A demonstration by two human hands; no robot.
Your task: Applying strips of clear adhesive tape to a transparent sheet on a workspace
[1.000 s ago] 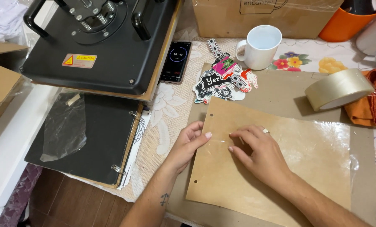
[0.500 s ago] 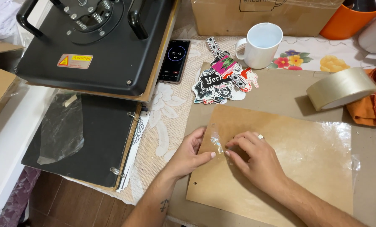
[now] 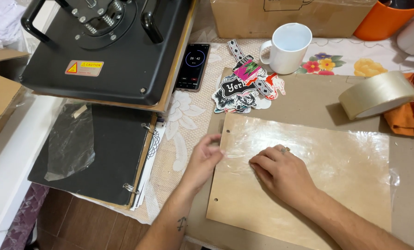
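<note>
A brown card sheet (image 3: 309,185) covered with clear glossy film lies flat on a larger piece of cardboard (image 3: 318,97) on the bench, near the front edge. The left hand (image 3: 204,159) curls at the sheet's left edge, by the punched holes, fingertips pinching what looks like the film's loose margin. The right hand (image 3: 281,173) rests palm down on the sheet, fingers half bent and pressing, gripping nothing.

The sheet looks light, thin and fairly stiff, while the film on it is likely slick, clingy and easy to crease or tear. The edges and corners seem the best places to take hold; the glossy face would probably slide under the fingers.

Glare hides where the film ends, so whether it is stuck down or lifting under the left fingers is unclear. The sheet's lower right corner is covered by the right forearm. A tape roll (image 3: 378,95), white mug (image 3: 288,46) and pile of stickers (image 3: 244,88) lie behind
</note>
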